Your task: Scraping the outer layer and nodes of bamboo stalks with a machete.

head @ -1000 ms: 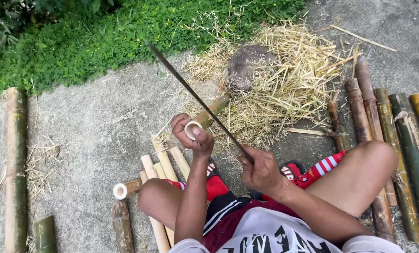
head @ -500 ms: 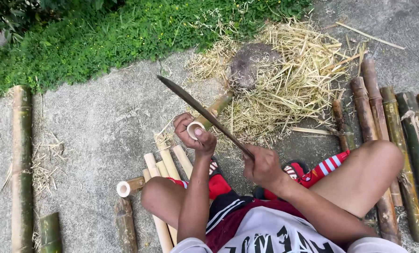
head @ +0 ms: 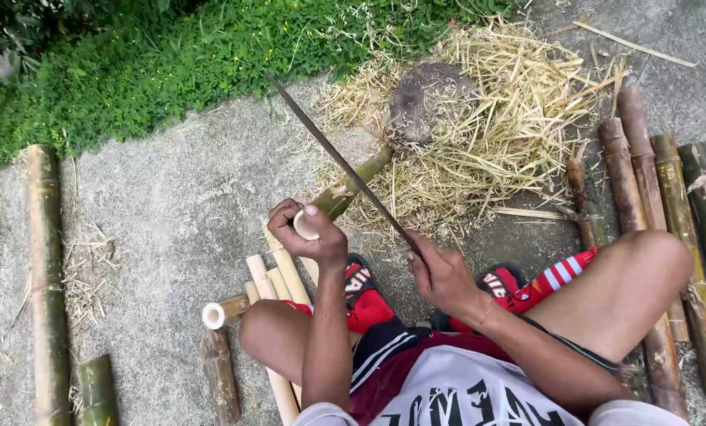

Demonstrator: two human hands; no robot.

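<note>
Fingers of left hand [head: 309, 237] wrap the bamboo piece [head: 345, 193]; right hand [head: 441, 272] grips the long blade [head: 333, 154].

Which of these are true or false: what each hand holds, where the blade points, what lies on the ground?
1. The left hand grips the end of a bamboo piece. True.
2. The right hand holds a hammer. False: it holds a long dark blade.
3. The blade lies flat on the ground. False: it is raised, slanting up and away from the person.
4. A pile of straw-like shavings lies ahead of the person. True.
5. Several bamboo poles lie side by side on the person's right. True.
6. The ground under the person is grass. False: it is bare concrete; greenery lies beyond it.
</note>
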